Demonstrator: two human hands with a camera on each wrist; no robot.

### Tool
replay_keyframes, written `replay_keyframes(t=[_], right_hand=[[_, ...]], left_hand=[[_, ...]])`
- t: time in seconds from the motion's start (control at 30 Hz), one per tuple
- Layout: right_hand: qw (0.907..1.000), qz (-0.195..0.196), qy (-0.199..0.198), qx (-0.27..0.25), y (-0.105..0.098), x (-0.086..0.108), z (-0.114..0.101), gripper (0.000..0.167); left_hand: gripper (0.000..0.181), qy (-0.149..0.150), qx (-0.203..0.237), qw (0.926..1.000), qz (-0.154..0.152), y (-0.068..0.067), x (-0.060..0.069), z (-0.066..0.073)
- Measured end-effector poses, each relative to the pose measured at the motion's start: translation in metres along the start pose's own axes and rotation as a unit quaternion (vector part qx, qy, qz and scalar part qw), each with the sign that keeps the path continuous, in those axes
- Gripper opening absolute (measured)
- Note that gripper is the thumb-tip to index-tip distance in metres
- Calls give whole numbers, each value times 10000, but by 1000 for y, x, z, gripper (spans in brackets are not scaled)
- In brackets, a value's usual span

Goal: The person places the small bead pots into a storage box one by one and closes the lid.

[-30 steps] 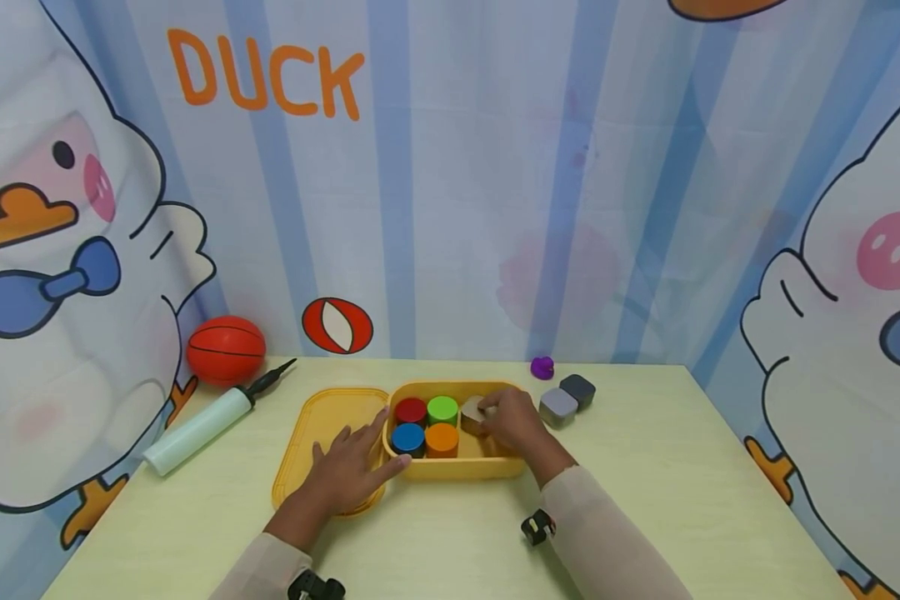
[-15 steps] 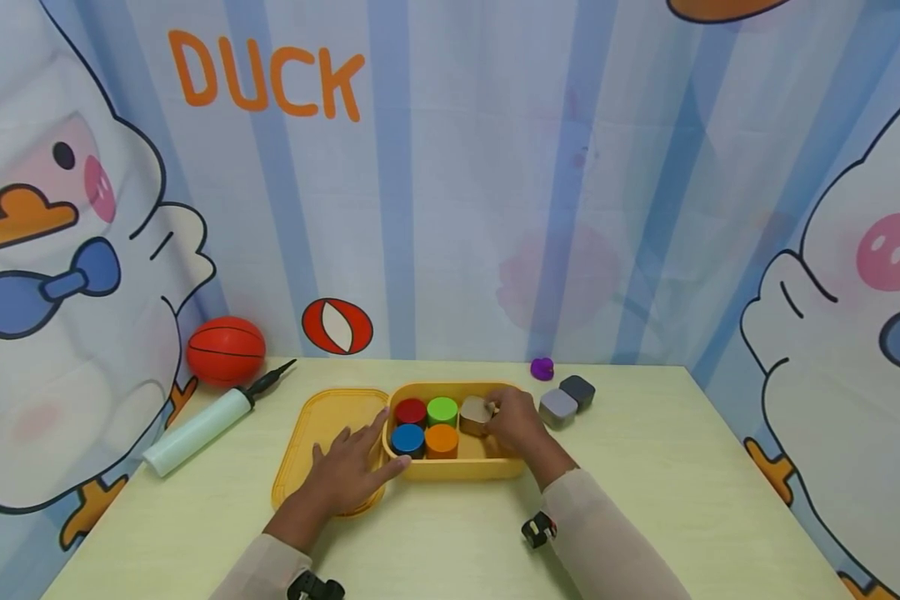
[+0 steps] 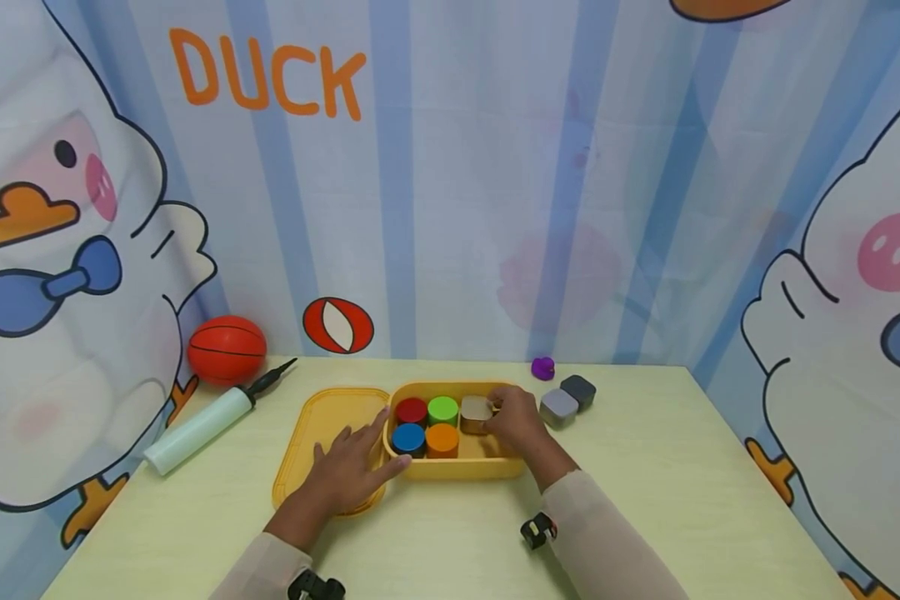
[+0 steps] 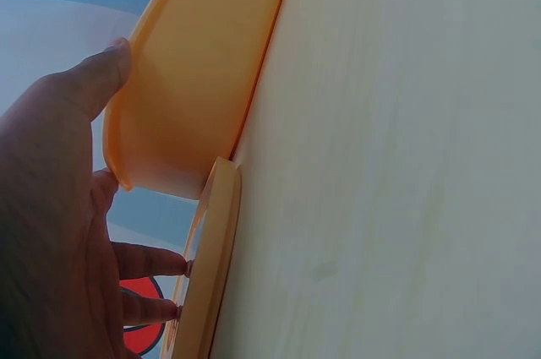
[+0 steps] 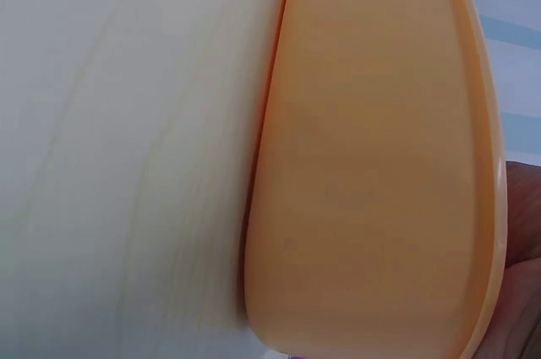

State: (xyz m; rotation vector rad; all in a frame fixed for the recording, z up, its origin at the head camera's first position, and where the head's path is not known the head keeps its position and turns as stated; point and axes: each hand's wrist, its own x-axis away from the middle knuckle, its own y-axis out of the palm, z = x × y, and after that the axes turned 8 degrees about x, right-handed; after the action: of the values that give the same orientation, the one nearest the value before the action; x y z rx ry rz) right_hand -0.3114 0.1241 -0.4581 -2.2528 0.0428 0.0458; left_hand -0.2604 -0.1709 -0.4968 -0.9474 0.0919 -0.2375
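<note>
A yellow box (image 3: 465, 472) stands on the table with four-sided rounded walls. Inside it, red (image 3: 411, 411), green (image 3: 443, 409), blue (image 3: 408, 439) and orange (image 3: 442, 440) round-topped pieces sit together on the left. Beside the green piece is a beige block (image 3: 475, 414) with an angular outline; my right hand (image 3: 519, 423) reaches over the right wall and grips it at its right side. The fingertips are partly hidden in the head view. My left hand (image 3: 348, 472) is spread over the yellow lid (image 3: 322, 417), its thumb and index finger touching the box's left end.
Right of the box lie a light grey block (image 3: 558, 407), a dark grey block (image 3: 578, 391) and a small purple object (image 3: 543, 368). At the table's left are a red ball (image 3: 227, 350) and a pale green hand pump (image 3: 200, 429). A printed curtain (image 3: 465, 167) hangs behind.
The beige block has gone from tilted to level in the box, and more of its top shows. My right fingers have shifted slightly right. The left hand stays in place.
</note>
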Motion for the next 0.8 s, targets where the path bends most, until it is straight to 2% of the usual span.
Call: replay_keyframes(t=[0.13, 0.33, 0.5, 0.6, 0.8], right_hand=[[10000, -38, -51, -43, 0, -1, 1, 41], [9998, 67, -100, -146, -5, -1, 4, 51], [9979, 229, -361, -493, -17, 3, 9, 53], [9954, 183, -527, -776, -25, 8, 14, 52], [9848, 261, -1083, -1336, -39, 15, 31, 47]], left_hand=[[96, 37, -4, 10000, 37, 0, -1, 0], [96, 54, -12, 10000, 40, 0, 0, -1], [95, 70, 18, 10000, 37, 0, 0, 0], [94, 66, 15, 10000, 36, 0, 1, 1], [95, 46, -50, 10000, 52, 0, 0, 0]])
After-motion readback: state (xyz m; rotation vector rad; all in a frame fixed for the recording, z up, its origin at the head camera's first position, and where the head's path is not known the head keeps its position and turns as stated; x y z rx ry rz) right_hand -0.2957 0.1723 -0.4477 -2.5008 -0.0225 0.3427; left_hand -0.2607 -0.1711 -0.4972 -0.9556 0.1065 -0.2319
